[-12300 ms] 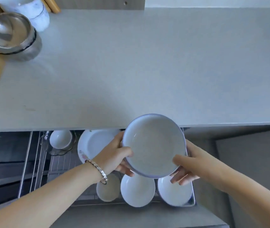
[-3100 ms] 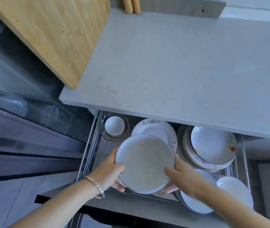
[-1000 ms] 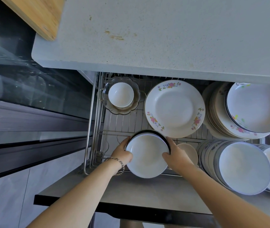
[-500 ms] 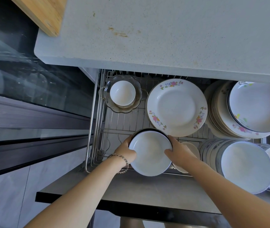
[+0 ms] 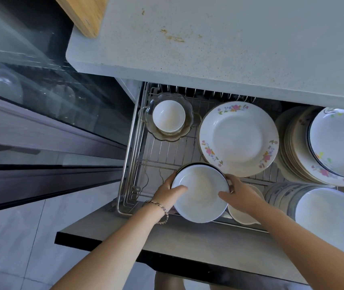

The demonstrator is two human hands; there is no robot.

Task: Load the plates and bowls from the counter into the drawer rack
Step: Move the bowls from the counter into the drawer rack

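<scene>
Fingers grip bowl w/ floral plate just beside.

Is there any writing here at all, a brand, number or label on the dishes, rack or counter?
No readable text anywhere.
White plate with flowered rim: painted blossoms only.
Dark-rimmed bowl atop the right stack: a dark squiggle near its edge, too small to tell if writing.
Plain white bowl gripped by left hand and right hand: no mark.

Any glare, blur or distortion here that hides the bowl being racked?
Head view: sharp, evenly lit; the bowl is bright yet its rim reads clearly; reflections streak the glass panel at left; wide-angle stretch toward the frame edges.
</scene>
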